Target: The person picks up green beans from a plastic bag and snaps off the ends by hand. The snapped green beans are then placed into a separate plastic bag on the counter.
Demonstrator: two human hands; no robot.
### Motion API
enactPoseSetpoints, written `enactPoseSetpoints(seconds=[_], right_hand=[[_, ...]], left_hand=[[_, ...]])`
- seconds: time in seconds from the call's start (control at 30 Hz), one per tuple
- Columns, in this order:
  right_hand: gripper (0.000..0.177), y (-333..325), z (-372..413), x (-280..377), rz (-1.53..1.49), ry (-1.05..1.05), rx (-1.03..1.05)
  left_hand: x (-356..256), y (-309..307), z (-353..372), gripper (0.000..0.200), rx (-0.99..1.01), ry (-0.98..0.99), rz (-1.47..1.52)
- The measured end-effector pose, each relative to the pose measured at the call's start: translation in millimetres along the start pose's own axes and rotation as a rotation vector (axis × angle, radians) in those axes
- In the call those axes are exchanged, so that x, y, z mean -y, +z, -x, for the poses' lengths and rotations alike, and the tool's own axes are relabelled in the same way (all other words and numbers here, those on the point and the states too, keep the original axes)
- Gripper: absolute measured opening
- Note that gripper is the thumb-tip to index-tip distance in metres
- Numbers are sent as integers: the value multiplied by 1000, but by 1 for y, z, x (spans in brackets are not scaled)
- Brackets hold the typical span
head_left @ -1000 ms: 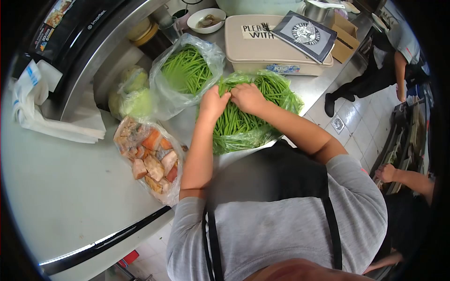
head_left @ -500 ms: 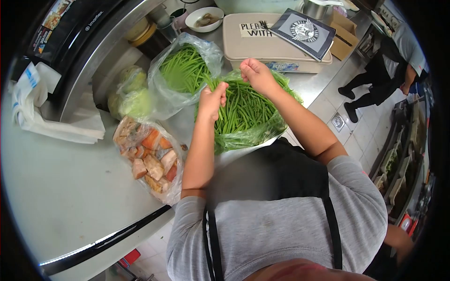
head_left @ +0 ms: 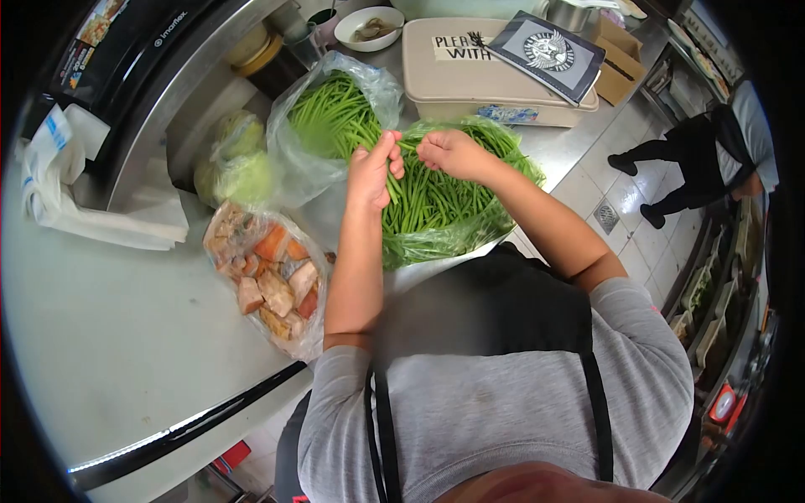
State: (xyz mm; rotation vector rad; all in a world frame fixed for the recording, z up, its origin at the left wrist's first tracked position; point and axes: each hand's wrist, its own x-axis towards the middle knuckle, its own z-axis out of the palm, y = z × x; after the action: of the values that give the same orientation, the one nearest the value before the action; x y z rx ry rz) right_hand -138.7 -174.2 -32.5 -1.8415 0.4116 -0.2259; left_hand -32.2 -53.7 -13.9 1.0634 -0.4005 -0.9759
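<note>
Clock directions: 12 o'clock is the top of the view. The held green beans are between your two hands, above the left edge of the bean pile. The length that spans the hands has its long axis near 9-to-3 o'clock, its right end dipping slightly toward 4 o'clock. Your left hand is closed around several beans. Your right hand is pinched on the right end of the span.

The pile lies in an opened plastic bag on the steel surface, its beans at mixed angles. At 10 o'clock from the hands, a second clear bag holds more beans, many aligned 11-to-5 o'clock. At 9 o'clock are bagged pale green vegetables; at 7 to 8 o'clock is a bag of orange and tan chunks. At 1 o'clock, a lidded box supports a notebook; a white bowl is at 12 o'clock.

Compared with the earlier frame, your right hand has lowered from its raised, separate position and now meets the beans beside your left hand. The co-worker at 3 o'clock has shifted farther right.
</note>
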Motion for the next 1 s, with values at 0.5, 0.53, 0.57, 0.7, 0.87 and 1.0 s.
enactPoseSetpoints(seconds=[0.5, 0.53, 0.57, 0.7, 0.87, 1.0], right_hand=[[29, 62, -6, -17, 846, -116, 158], [26, 62, -7, -22, 842, -138, 141], [23, 58, -9, -27, 803, -191, 116], [13, 20, -9, -8, 658, -341, 16], [13, 0, -3, 8, 712, -301, -186], [16, -14, -9, -4, 761, -232, -483]], left_hand=[[3, -36, -2, 18, -232, 214, -737], [4, -34, 0, 17, -170, 217, -848], [7, -38, 1, 17, -103, 249, -942], [18, -43, -3, 19, 87, 353, -1200], [30, -16, -6, 21, 49, 314, -1116], [28, -1, -8, 17, -71, 168, -794]])
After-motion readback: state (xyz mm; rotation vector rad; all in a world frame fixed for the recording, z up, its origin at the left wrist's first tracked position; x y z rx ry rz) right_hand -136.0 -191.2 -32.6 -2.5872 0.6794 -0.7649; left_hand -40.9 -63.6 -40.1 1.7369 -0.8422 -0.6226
